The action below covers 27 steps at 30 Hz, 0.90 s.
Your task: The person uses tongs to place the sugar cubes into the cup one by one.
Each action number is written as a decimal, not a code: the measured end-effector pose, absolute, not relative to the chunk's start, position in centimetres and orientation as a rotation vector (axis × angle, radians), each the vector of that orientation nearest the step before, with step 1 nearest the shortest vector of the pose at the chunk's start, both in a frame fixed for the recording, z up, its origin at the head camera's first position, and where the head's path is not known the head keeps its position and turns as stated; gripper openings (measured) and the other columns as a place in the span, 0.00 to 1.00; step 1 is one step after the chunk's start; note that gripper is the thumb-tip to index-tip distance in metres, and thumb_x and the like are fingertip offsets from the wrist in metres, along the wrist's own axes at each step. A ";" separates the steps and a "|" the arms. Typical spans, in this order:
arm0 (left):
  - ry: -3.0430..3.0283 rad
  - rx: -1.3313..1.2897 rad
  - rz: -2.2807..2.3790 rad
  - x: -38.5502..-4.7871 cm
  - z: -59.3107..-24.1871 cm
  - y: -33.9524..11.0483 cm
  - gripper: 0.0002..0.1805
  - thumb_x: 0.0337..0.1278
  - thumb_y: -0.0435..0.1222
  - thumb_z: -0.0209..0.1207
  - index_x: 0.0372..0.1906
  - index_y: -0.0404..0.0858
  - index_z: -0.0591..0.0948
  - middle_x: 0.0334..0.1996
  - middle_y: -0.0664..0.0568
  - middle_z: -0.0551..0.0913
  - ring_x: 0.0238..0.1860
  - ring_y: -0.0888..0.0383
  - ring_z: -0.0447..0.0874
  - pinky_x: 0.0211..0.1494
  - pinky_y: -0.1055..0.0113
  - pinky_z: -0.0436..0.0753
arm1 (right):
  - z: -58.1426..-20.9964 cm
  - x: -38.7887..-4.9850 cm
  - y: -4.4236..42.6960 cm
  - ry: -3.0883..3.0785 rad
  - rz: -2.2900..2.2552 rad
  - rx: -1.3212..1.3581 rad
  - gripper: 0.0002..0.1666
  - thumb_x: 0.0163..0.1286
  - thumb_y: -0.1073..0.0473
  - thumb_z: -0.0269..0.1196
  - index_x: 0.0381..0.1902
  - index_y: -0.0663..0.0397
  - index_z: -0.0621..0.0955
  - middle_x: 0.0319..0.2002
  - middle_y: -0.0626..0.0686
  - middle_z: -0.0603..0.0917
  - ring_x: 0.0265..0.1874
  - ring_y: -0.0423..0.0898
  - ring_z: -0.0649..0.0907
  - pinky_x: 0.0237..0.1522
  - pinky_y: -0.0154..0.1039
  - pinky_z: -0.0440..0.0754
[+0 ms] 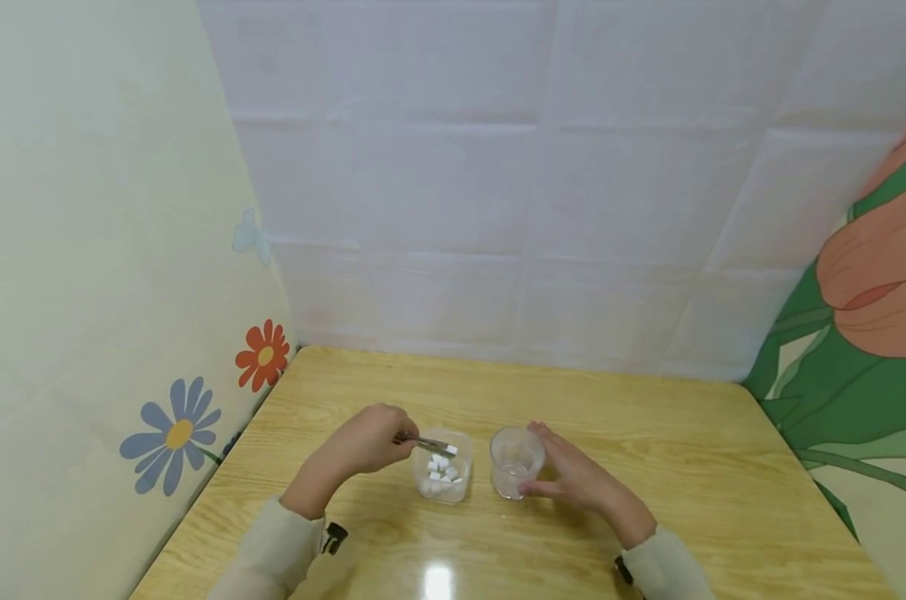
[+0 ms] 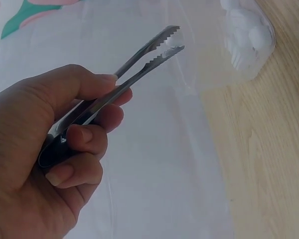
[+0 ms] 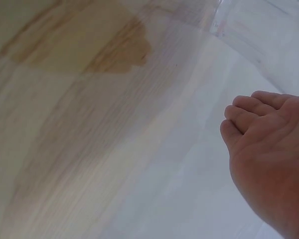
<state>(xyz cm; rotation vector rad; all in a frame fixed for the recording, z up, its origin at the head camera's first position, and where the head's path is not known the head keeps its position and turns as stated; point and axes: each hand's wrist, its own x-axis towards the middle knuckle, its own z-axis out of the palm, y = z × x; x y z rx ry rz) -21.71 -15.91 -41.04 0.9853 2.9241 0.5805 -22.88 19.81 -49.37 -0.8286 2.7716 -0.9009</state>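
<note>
My left hand (image 1: 370,442) grips metal tongs (image 1: 427,442) with serrated tips, which reach over a clear plastic container (image 1: 460,493). Several small white cubes (image 1: 443,475) lie inside it. Right at the tips of the tongs shows one white cube (image 1: 452,450); whether they pinch it I cannot tell. In the left wrist view the two tongs arms stand slightly apart at their ends. To the right of the container, a clear drinking glass (image 1: 509,478) stands upright, held by my right hand (image 1: 573,477) with thumb in front and fingers behind. What the glass contains is unclear.
The wooden table (image 1: 648,433) reaches back to a white creased sheet (image 1: 437,200). On the left is a cloth with printed flowers (image 1: 178,433), and on the right another with large printed petals (image 1: 888,283).
</note>
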 end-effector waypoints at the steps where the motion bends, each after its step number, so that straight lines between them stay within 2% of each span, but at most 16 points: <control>1: 2.925 0.991 0.581 -21.7 -41.1 -15.9 0.05 0.65 0.33 0.64 0.37 0.42 0.90 0.31 0.59 0.86 0.24 0.70 0.72 0.32 0.70 0.76 | -49.4 -22.9 19.8 2.771 -0.901 -0.832 0.65 0.59 0.35 0.71 0.77 0.70 0.56 0.76 0.70 0.58 0.74 0.69 0.60 0.71 0.65 0.59; 8: 2.937 1.015 0.592 -21.5 -40.9 -15.9 0.05 0.66 0.34 0.64 0.38 0.43 0.89 0.31 0.59 0.85 0.24 0.70 0.71 0.32 0.70 0.75 | -49.4 -22.9 19.7 2.773 -0.906 -0.838 0.65 0.59 0.35 0.71 0.77 0.71 0.56 0.76 0.71 0.58 0.74 0.70 0.61 0.71 0.65 0.59; 15: 2.954 1.056 0.610 -21.2 -40.4 -15.6 0.05 0.67 0.36 0.64 0.41 0.43 0.90 0.36 0.56 0.86 0.30 0.69 0.78 0.36 0.69 0.80 | -49.3 -22.8 19.8 2.788 -0.900 -0.849 0.65 0.59 0.35 0.71 0.77 0.71 0.56 0.75 0.72 0.58 0.73 0.71 0.61 0.70 0.67 0.60; 27: 2.943 1.110 0.649 -21.1 -39.7 -14.5 0.06 0.68 0.36 0.63 0.43 0.43 0.90 0.35 0.57 0.84 0.30 0.69 0.77 0.35 0.71 0.79 | -49.4 -22.8 19.7 2.799 -0.882 -0.850 0.66 0.59 0.33 0.70 0.77 0.71 0.56 0.76 0.71 0.58 0.74 0.69 0.60 0.71 0.65 0.59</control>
